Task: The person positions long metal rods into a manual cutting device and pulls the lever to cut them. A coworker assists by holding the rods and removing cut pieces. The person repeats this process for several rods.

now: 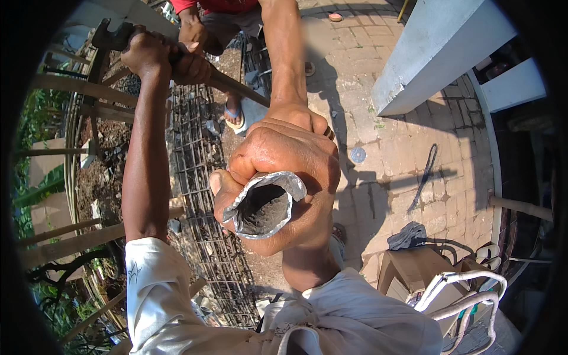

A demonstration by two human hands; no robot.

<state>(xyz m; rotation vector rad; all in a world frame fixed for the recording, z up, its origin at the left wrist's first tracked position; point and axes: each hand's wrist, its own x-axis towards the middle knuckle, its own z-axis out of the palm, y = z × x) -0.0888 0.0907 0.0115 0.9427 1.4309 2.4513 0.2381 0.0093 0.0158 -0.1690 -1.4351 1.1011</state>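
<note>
A long metal pipe (241, 89) slants across the view. Its hollow, jagged end faces me close up, and a dark hooked metal head (112, 36) sits at the upper left. My right hand (290, 177) is wrapped around the pipe just behind the jagged end. My arm stretched out, I grip the bar with my left hand (146, 54) beside the hooked head. A co-worker opposite also holds it: one hand (192, 64) is next to my left hand, the other (296, 116) just beyond my right fist, which partly hides it.
A rebar cage (207, 207) runs along the ground below the pipe. Bamboo poles (89, 236) and plants lie left. On the right are a white pillar (435, 59), paving bricks (444, 183), a grey disc (358, 155), a cardboard box (423, 269) and a white bent frame (488, 302).
</note>
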